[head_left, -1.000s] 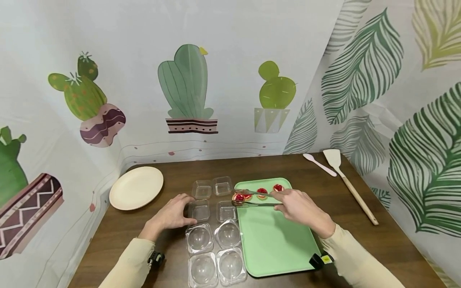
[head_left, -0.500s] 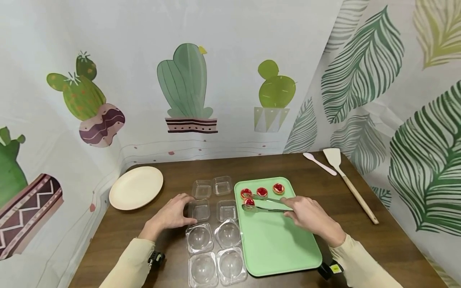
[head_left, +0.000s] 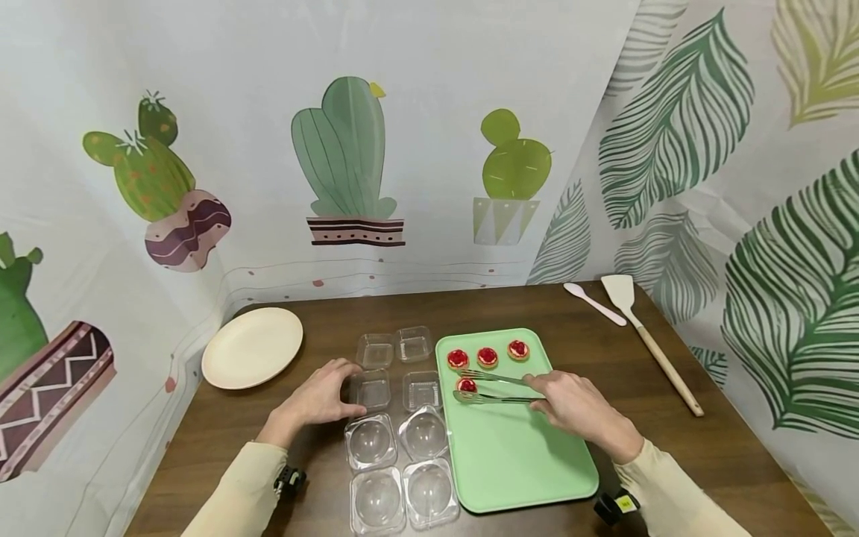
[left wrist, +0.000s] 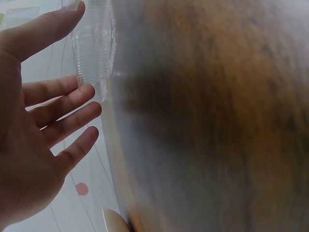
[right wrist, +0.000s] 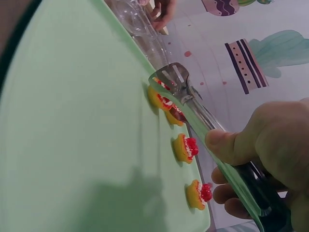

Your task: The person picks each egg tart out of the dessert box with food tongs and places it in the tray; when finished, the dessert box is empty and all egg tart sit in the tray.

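Observation:
My right hand [head_left: 580, 406] grips metal tongs [right wrist: 205, 113] over a light green tray [head_left: 523, 462]. In the head view the tongs' arms stand apart, one on each side of a small red-topped tart [head_left: 466, 385]; contact with it is not clear. Three more tarts, one of them the middle tart [head_left: 487, 357], sit in a row along the tray's far end. My left hand [head_left: 318, 399] spans a clear plastic container [head_left: 372, 389], thumb on its near side and fingers at its far side. Those fingers look loosely bent in the left wrist view.
More clear containers [head_left: 421, 391] stand around the held one, and several domed clear lids [head_left: 370, 442] lie nearer. A cream plate [head_left: 253, 348] is at the back left. A pink spoon [head_left: 595, 304] and a white spatula [head_left: 654, 347] lie at the right.
The tongs and the tart between their arms have moved right and nearer, from the tray's left edge further onto the tray. My left hand has stayed at its container.

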A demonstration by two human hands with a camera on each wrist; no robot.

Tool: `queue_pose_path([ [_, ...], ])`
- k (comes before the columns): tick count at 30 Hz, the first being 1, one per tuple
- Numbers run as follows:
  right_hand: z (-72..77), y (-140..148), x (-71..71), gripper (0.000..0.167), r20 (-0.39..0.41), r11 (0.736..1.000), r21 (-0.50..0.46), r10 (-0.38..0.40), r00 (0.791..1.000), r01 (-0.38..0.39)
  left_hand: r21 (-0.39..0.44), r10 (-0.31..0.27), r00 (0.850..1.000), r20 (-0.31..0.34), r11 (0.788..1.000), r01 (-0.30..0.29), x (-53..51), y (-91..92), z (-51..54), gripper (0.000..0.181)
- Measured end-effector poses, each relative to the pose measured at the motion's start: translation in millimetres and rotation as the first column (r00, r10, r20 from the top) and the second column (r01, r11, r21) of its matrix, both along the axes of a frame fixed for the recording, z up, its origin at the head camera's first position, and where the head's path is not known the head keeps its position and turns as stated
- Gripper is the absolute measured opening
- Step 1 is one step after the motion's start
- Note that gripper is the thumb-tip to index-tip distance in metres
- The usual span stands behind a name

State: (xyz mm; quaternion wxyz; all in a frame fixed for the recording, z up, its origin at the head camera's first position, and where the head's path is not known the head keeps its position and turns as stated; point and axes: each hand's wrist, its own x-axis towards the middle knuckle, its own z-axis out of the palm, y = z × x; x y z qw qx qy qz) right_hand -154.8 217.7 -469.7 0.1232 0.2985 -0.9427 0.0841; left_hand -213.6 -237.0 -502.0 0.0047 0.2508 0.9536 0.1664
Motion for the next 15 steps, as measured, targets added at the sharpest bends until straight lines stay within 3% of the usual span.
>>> queue_pose_path([
  [10,-2.8,0.0,1.1,0.045,-0.014,1.000,-0.001,-0.014,1.000,0.014,-0.003,-0.004,1.000,-0.003,1.000,0.004,-0.9,-0.1,-0.7,0.070],
  [15,-1.2,3.1,4.7,0.050,-0.007,0.996,-0.076,-0.038,0.999,0.038,-0.006,-0.006,1.000,-0.007,1.000,0.006,-0.3,-0.2,-0.1,0.069],
])
